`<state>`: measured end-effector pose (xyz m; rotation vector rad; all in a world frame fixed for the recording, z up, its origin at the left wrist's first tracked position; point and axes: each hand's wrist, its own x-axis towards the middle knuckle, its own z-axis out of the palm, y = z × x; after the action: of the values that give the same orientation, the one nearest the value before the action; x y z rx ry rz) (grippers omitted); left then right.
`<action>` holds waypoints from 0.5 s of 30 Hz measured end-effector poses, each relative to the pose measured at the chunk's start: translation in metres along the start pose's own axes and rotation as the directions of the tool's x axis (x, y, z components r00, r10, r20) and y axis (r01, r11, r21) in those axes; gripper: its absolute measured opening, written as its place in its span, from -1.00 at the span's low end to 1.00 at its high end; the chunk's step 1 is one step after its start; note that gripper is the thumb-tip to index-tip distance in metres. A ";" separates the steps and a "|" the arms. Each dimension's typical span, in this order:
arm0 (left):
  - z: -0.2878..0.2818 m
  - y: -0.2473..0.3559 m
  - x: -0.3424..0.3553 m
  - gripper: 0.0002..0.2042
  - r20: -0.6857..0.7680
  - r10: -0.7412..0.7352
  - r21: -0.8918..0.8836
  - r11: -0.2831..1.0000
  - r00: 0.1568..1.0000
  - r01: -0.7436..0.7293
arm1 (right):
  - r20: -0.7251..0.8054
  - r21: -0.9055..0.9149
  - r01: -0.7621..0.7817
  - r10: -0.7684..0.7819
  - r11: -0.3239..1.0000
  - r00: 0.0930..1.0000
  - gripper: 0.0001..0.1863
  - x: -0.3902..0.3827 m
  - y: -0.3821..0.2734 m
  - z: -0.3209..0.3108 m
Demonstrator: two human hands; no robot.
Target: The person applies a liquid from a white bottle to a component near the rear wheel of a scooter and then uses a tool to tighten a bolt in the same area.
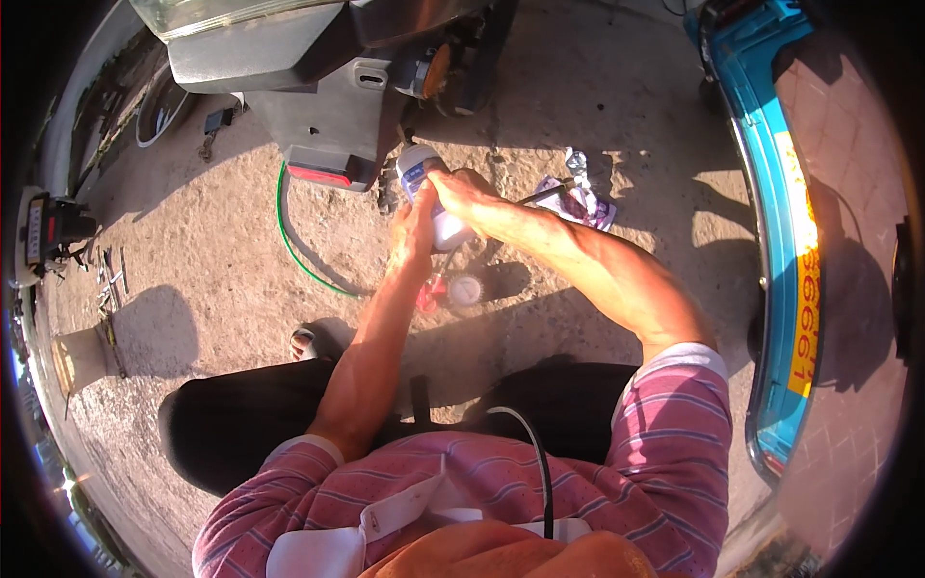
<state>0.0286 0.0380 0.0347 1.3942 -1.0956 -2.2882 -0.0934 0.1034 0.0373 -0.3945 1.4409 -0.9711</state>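
Note:
Both hands are closed round a white plastic bottle (417,157) with a blue label, held tilted above the ground in front of me. My left hand (412,236) grips it from the near left side. On its right side lies my right hand (461,196), its thumb near the label; part of its grip is hidden. The bottle's paler end shows below my fingers. Under my hands, a round white gauge-like disc (466,289) and a small red piece (431,295) rest on the ground, partly blurred.
Ahead stands a vehicle's rear with a grey mudguard and red reflector (332,167). A thin green hose (283,222) curves from it across the rough ground. A purple packet (583,205) lies at right, and a blue vehicle panel (766,173) with a yellow plate stands beyond. Tools (113,279) lie far left.

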 end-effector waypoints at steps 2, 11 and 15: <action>0.005 0.002 -0.004 -0.50 0.009 0.023 -0.068 0.997 1.000 -0.023 | 0.107 0.107 0.074 -0.085 0.991 0.991 -0.24 -0.001 0.007 -0.005; -0.004 -0.005 0.010 -0.60 0.018 0.129 -0.117 0.985 0.991 -0.126 | -0.204 -0.154 -0.207 0.174 0.966 0.963 -0.08 -0.012 -0.036 0.022; -0.006 -0.009 0.014 -0.67 0.106 0.196 -0.140 0.974 0.975 -0.180 | -0.230 -0.102 -0.236 0.208 0.966 0.951 -0.10 -0.008 -0.030 0.016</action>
<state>0.0277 0.0339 0.0172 1.0691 -1.0431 -2.2836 -0.0867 0.0868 0.0669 -0.2166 1.7127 -0.7574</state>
